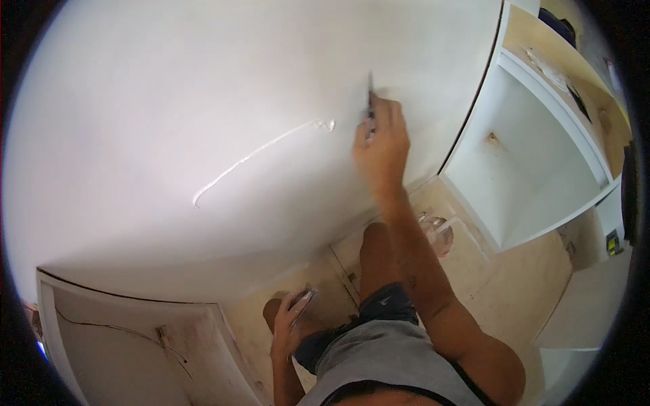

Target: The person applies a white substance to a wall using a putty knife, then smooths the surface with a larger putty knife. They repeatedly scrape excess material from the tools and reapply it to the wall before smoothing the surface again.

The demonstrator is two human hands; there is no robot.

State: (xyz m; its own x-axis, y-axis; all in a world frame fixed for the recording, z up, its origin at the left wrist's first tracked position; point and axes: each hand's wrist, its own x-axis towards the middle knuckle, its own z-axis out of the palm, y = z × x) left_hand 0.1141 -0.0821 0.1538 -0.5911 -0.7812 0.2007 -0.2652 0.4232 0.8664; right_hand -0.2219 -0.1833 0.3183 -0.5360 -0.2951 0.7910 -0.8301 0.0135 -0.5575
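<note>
My right hand [384,139] is raised against the white wall panel [169,74], its fingers closed round a putty knife [371,95] whose thin blade points up along the surface. Left of it on the panel runs a raised, curved line of white paste [250,157], with a small blob at its upper right end. Low down near my left knee, my left hand [291,319] is closed round a small flat tool [306,295] with whitish smears; its exact kind cannot be made out.
An open white cabinet [535,149] stands at the right, with a shelf [562,40] above holding a white-smeared item. Another open compartment [128,338] is at the lower left. A container with pinkish-white paste [440,238] sits on the dusty floor [514,284] beside my right arm.
</note>
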